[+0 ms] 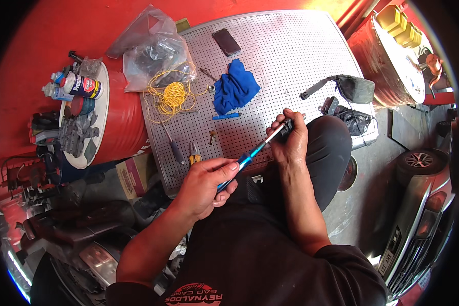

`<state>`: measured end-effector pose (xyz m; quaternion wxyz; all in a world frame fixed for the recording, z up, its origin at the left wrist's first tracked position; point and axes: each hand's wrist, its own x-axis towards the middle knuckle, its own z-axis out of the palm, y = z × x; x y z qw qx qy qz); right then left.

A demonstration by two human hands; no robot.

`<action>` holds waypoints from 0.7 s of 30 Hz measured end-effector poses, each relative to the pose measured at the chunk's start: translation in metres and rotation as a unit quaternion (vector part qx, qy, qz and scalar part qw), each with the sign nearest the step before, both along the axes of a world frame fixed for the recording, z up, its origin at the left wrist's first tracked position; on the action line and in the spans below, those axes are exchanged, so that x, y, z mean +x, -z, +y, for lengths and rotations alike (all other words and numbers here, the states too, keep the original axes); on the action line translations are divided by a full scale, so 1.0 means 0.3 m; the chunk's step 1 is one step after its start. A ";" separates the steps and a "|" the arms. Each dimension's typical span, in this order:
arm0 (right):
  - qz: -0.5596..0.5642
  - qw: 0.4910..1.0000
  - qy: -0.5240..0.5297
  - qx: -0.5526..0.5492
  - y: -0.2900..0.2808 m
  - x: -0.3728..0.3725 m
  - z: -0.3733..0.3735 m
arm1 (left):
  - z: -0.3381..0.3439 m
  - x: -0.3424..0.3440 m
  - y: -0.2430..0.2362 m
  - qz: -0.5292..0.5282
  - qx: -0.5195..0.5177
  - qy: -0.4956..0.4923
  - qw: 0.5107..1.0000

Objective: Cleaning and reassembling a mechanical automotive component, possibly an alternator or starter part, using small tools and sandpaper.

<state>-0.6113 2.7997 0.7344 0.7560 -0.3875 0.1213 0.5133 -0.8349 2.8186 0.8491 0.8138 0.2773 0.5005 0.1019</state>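
Observation:
My left hand (206,184) grips the blue handle of a screwdriver (246,158) whose metal shaft runs up and to the right. My right hand (290,140) is closed around a small dark part (286,127) at the shaft's tip. Both hands are held over my lap, at the near edge of a perforated metal table (290,66). What the small part is cannot be told.
On the table lie a blue cloth (234,86), a phone (226,41), a coil of yellow wire (172,96), a plastic bag (153,51), a blue pen (225,116), pliers (194,154) and black straps (349,86). Red drums (115,122) flank it. A car (418,204) stands right.

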 end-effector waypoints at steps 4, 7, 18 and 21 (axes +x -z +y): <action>0.006 1.000 0.002 0.008 -0.032 -0.007 0.000 | -0.005 -0.012 0.015 -0.057 -0.063 -0.027 0.996; 0.019 1.000 -0.009 0.004 -0.012 0.001 0.001 | -0.026 0.000 0.032 0.031 0.204 0.065 0.976; 0.002 0.997 -0.025 -0.073 0.023 0.020 -0.004 | 0.053 0.041 -0.007 0.259 0.824 0.348 0.364; -0.004 0.997 -0.008 -0.071 0.056 0.054 -0.022 | 0.080 0.080 0.023 0.215 0.743 0.291 0.563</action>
